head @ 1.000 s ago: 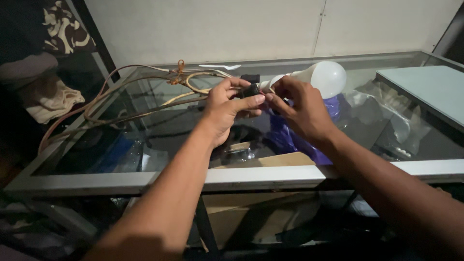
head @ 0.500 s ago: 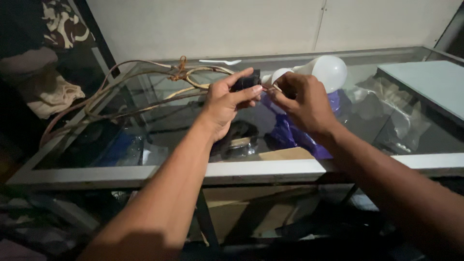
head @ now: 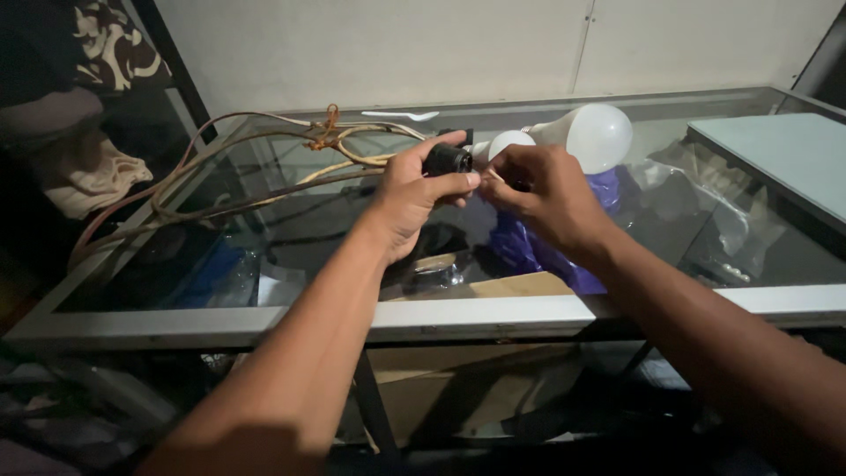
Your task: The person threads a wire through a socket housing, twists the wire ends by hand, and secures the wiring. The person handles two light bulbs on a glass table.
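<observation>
Left hand [head: 421, 189]: curling closed around a small black cylindrical lamp socket [head: 447, 159], thumb lying along its near side.
Right hand [head: 546, 196]: pinching its fingertips together just right of the socket's open end; what they are nipping is too small to tell, perhaps a wire end.
Socket position: sitting above the glass-topped counter [head: 564, 304], between both hands, touching the left and just beside the right fingertips.
Socket axis: running roughly left to right, its mouth facing the right hand.
Nearer hand: the left is already gripping it; the right is meeting it from the right.
Cord: a tangled tan and reddish cable [head: 264, 154] is trailing leftward from the socket across the glass.
Bulbs: a large white frosted bulb [head: 592, 137] and a smaller white bulb [head: 509, 143] are lying just behind the right hand.
Beneath: a crumpled blue plastic bag [head: 529, 247] is showing under the glass.
</observation>
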